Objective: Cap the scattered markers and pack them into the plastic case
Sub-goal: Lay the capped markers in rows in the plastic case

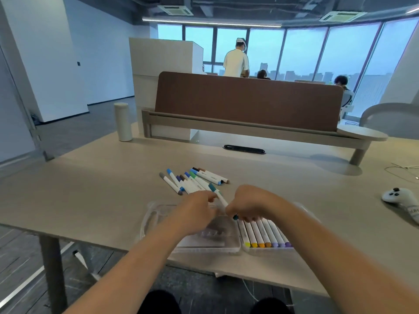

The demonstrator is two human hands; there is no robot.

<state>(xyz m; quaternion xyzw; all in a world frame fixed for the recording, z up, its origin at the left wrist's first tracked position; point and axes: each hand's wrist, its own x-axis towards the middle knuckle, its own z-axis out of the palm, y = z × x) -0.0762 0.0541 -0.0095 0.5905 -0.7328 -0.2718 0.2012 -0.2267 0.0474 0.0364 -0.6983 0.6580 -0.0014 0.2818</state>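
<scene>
With left hand (199, 207) pinching and right hand (247, 206) gripping white teal-capped marker (221, 198), push end cap (235, 216) home squarely over clear plastic case (158, 214).

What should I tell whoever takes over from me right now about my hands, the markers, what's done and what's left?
Left hand: seems to pinch the barrel of the teal marker.
Right hand: grips that marker's lower end, above the plastic case.
Done: the case lies open; its right half holds a row of packed markers.
Left: seat the teal marker, then pack the loose markers piled beyond the case. Whether all are capped cannot be told.
</scene>
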